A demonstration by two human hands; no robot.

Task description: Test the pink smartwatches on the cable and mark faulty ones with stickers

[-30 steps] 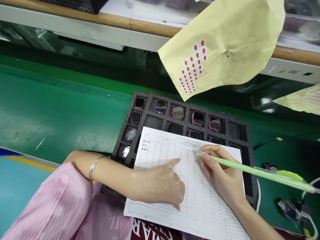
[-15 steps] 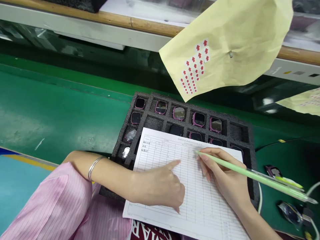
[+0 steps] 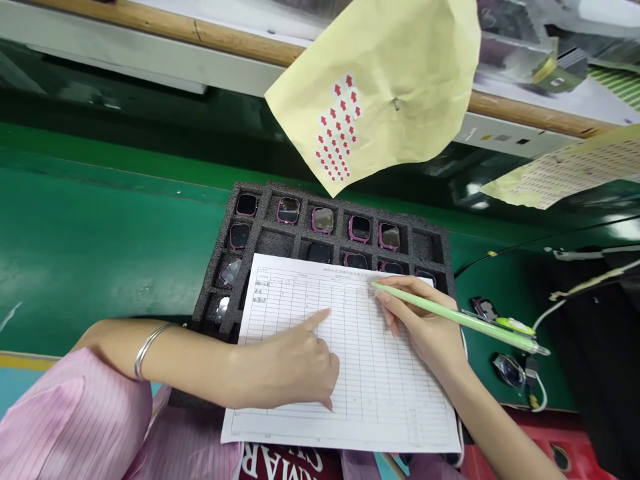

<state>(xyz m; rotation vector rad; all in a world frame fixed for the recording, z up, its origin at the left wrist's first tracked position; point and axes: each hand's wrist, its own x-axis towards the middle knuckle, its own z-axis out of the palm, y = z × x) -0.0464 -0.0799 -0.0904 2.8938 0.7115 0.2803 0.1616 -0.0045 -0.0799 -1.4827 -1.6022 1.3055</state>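
A printed form (image 3: 295, 423) with a grid and a few handwritten entries at its upper left lies over a dark foam tray (image 3: 213, 287). My left hand (image 3: 293, 363) rests on the sheet, index finger stretched out along the rows, the other fingers partly curled, holding nothing. Over the sheet's right side, my right hand (image 3: 425, 320) grips a light green pen (image 3: 450, 313), its tip near the upper right columns. Square purple-framed watch bodies (image 3: 359, 229) sit in the tray's pockets. The sheet hides the tray's lower part.
A yellow sheet (image 3: 400, 60) of red arrow stickers hangs from the shelf edge (image 3: 240, 47), with another sticker sheet (image 3: 550, 173) to its right. On the green bench (image 3: 100, 253), a loose watch body (image 3: 484, 308) and cables (image 3: 543, 393) lie at the right.
The view has shifted right, so the tray, form and both hands appear further left. Both hands keep nearly the same pose over the form.
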